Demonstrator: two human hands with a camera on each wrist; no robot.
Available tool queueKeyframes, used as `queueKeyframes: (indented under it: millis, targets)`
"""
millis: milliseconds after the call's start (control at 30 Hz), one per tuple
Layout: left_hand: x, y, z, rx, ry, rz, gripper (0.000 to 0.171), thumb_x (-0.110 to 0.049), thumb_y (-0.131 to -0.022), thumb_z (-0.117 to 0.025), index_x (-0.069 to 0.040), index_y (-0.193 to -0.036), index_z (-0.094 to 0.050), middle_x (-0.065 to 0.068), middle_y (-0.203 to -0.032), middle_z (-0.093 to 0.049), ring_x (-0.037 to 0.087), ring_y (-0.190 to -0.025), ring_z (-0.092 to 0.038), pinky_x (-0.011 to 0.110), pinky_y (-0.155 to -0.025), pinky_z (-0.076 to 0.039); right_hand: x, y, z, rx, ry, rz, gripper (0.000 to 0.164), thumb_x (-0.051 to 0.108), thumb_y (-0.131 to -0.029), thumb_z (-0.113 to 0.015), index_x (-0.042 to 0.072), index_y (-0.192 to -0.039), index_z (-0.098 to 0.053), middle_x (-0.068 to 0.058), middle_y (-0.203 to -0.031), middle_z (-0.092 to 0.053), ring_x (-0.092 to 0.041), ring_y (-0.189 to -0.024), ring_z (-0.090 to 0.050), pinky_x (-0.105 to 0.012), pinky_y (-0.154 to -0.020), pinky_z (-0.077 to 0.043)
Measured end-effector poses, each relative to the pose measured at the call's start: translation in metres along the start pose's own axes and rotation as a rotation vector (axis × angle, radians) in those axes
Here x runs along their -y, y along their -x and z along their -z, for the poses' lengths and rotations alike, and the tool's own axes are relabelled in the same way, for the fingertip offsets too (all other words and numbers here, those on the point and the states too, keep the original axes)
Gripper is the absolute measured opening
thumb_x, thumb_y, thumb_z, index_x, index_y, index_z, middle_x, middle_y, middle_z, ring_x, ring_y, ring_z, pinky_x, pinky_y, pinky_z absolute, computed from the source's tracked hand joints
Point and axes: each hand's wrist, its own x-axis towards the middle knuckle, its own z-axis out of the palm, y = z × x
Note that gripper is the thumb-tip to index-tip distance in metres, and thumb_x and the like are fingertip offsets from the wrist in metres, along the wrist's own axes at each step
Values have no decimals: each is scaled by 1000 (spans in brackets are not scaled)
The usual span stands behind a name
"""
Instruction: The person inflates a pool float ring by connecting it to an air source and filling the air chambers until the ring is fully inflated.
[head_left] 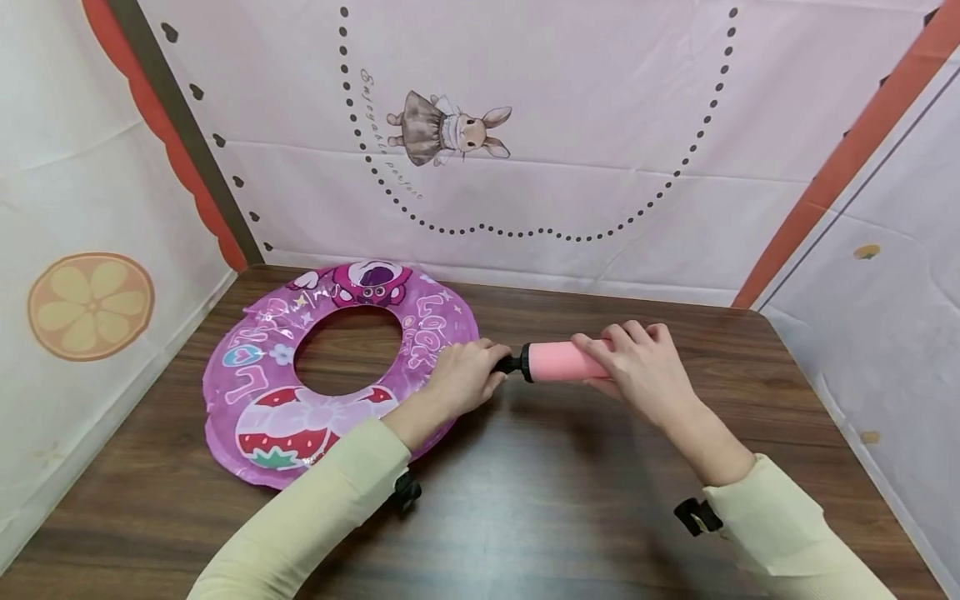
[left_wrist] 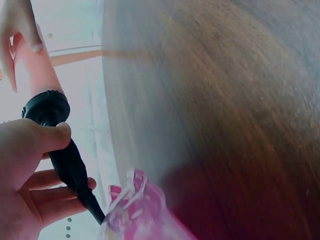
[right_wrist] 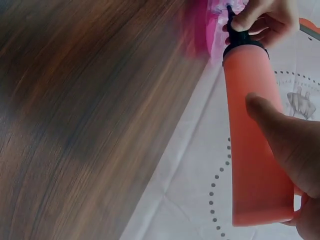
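Observation:
A pink hand pump [head_left: 561,362] with a black nozzle end [left_wrist: 70,167] is held level above the table. My left hand [head_left: 467,375] grips the black end, thumb on one side and fingers behind it. Around the pink barrel [right_wrist: 250,125] curl the fingers and thumb of my right hand [head_left: 641,371]. The nozzle's thin tip meets the clear valve area [left_wrist: 131,200] of a purple swim ring [head_left: 442,329]; how far in it sits cannot be told. Printed with a bear, letters and strawberries, the ring lies partly filled with wrinkled edges, under my left forearm.
The ring lies on the left half of a dark wooden table [head_left: 570,517]. Patterned cloth walls [head_left: 570,125] stand along the back and both sides. A black wrist-camera mount shows under each sleeve [head_left: 330,492].

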Motion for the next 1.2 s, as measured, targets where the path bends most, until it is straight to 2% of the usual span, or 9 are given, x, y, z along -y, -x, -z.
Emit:
queueKeyframes:
  millis: [233,300,367,467,600,733,833,1000,1200]
  targets:
    - [1,-4,5,66,-20,54,30,-30,-81,-70,-15,-106,-64,5,-90,-66,23,-73,-64,38,-56,-52,-16,11,10,52,-60,-20,61,42,-64,-80,23,-119,-59,-8,-92,-63,-31,-87,-57,-48,-67,-42]
    - [0,-5,6,87,-23,66,31,-31,-81,-69,-14,-107,-64,5,-91,-65,23,-74,-64,39,-57,-52,-26,18,16,61,-73,-27,56,52,-74,-69,23,-120,-58,-9,-92,-63,-32,-86,-57,-48,-67,-42]
    - [-1,-6,7,102,-25,71,32,-31,-81,-69,-13,-107,-64,5,-91,-65,24,-74,-64,39,-58,-52,-35,27,22,56,-75,-36,54,61,-83,-51,22,-121,-58,-10,-92,-64,-34,-85,-57,-48,-66,-42]
    - [-1,-6,8,109,-34,58,31,-31,-82,-68,-13,-107,-63,6,-89,-66,24,-73,-64,38,-56,-52,-51,40,34,48,-63,-60,67,66,-88,-19,22,-120,-59,-11,-92,-64,-37,-85,-56,-50,-67,-42]
    - [-1,-6,8,103,-45,42,31,-30,-82,-68,-12,-107,-62,7,-87,-65,23,-70,-63,37,-52,-51,-64,52,47,71,-54,-101,71,67,-87,-14,22,-120,-57,-14,-93,-63,-40,-87,-54,-55,-72,-41]
    - [-1,-7,8,78,-64,24,31,-31,-82,-68,-12,-106,-63,6,-88,-65,23,-69,-64,37,-51,-50,-55,45,41,81,-57,-82,54,60,-84,-49,22,-121,-56,-12,-93,-63,-38,-86,-55,-51,-68,-41]
    - [0,-6,6,59,-83,4,31,-30,-81,-69,-11,-105,-63,6,-88,-65,24,-69,-64,37,-52,-51,-38,31,26,57,-55,-49,55,44,-72,-68,21,-121,-57,-11,-91,-63,-35,-84,-56,-48,-63,-40]
    - [-1,-4,3,42,-107,2,29,-29,-80,-70,-10,-101,-64,7,-86,-66,25,-67,-64,37,-51,-51,-14,13,6,16,-36,-34,56,40,-67,-77,22,-117,-58,-10,-88,-62,-32,-82,-56,-48,-63,-41]
    - [-2,-4,1,31,-86,25,32,-29,-79,-71,-10,-104,-64,7,-89,-67,24,-70,-65,36,-52,-51,-4,2,-5,-21,-14,-2,56,41,-66,-78,22,-115,-59,-8,-87,-61,-31,-82,-56,-47,-64,-41]
